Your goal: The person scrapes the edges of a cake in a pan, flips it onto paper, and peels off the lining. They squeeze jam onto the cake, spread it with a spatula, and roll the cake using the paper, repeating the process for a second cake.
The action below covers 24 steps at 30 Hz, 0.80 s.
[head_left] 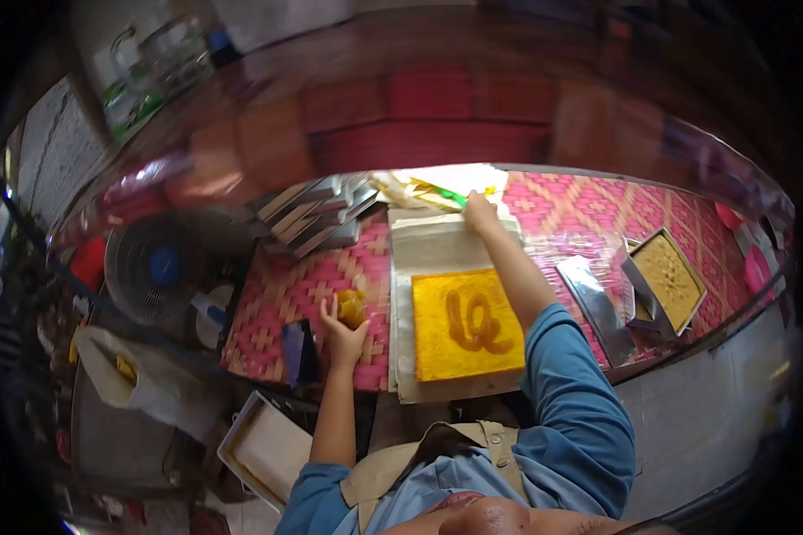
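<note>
The left hand (342,337) clutched a soft lump (352,307); the right hand (480,214), grip unclear, touched the paper (428,245), likely the fragile cake's (439,349) safest hold.

A small golden-yellow crumbly lump (352,308) sits upright in the fingers of the left hand (342,337), raised just over the pink woven mat on the tabletop. A slim green-handled tool (451,196) lies slanted at the far edge of a pale rectangular paper sheet (433,245). Its near end meets the right hand (480,214), but the grip is too blurred to tell.
</note>
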Motion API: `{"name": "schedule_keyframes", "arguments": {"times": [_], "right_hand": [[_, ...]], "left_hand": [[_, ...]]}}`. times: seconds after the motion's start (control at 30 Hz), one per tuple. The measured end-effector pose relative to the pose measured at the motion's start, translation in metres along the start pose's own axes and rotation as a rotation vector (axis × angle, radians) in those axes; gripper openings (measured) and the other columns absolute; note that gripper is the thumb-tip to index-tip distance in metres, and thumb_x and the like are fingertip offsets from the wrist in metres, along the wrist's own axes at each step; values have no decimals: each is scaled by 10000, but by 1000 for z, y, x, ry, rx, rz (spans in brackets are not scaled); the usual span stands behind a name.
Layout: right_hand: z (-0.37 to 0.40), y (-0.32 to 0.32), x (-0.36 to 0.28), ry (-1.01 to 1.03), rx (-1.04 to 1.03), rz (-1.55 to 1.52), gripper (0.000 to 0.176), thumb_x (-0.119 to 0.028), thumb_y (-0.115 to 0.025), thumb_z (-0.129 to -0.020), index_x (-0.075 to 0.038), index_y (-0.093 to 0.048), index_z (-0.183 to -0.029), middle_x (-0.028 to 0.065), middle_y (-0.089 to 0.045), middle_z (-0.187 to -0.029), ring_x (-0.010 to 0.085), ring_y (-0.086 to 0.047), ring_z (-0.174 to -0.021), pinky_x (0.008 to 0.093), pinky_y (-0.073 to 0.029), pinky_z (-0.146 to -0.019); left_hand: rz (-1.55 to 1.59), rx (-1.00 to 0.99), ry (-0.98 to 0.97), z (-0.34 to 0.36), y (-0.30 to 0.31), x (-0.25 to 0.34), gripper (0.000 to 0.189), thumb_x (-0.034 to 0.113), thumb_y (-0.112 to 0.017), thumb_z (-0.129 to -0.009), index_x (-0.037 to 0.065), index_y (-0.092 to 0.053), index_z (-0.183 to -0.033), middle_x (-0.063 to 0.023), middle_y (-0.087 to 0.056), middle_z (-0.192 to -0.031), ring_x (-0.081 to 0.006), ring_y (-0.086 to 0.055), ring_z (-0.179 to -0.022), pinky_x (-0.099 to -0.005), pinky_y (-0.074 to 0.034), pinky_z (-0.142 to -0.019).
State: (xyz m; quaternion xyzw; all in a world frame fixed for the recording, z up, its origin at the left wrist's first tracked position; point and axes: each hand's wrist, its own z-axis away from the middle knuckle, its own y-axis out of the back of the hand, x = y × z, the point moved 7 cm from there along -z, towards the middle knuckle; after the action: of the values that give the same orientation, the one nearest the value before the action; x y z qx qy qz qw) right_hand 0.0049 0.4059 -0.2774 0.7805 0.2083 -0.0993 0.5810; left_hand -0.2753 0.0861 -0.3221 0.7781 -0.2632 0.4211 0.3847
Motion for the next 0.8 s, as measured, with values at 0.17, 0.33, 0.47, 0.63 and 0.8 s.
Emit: {"name": "schedule_keyframes", "arguments": {"times": [0.17, 0.33, 0.47, 0.63, 0.8], "right_hand": [[16, 33, -11, 56, -115, -264, 268, -125, -523, -759, 36, -600, -959, 168, -644, -773, 276, -630, -695, 354, -485, -619], [113, 78, -6, -149, -508, -1054, 272, -237, -498, -889, -14, -608, -999, 2, -542, -628, 71, -459, -531, 235, -379, -511], [188, 109, 7, -143, -461, -1514, 248, -234, -487, -939, -11, -581, -996, -4, -514, -652, 74, -479, -562, 223, -401, -569], [279, 123, 1, -259, -359, -1488, 191, -91, -555, -878, -7, -547, -1049, 44, -578, -804, 95, -530, -616, 222, -443, -622], [324, 134, -20, -150, -269, -1298, 284, -22, -551, -871, -32, -591, -1151, 26, -587, -734, 68, -526, -617, 191, -420, -553]], "left_hand": [[-113, 70, -143, 17, 15, 26, 1034, 32, -735, -660, 3, -20, -1407, -247, -173, -1464, -359, -206, -1355, -395, -189, -1112], [269, -148, -317, 50, 3, 76, 855, 169, -564, -763, 9, -70, -1442, -190, -111, -1497, -305, -70, -1400, -399, -41, -1129], [277, -551, -309, 69, -38, 93, 880, 545, -420, -850, 60, -15, -1462, -153, 7, -1526, -288, 34, -1407, -415, 29, -1115], [1081, -732, -4, 75, -61, 130, 1075, 820, -265, -750, 85, 85, -1452, -128, 91, -1523, -261, 89, -1402, -407, 88, -1099], [1014, -869, 6, 88, -74, 155, 1195, 869, -344, -667, 95, 139, -1439, -119, 129, -1515, -247, 115, -1399, -386, 118, -1094]]}}
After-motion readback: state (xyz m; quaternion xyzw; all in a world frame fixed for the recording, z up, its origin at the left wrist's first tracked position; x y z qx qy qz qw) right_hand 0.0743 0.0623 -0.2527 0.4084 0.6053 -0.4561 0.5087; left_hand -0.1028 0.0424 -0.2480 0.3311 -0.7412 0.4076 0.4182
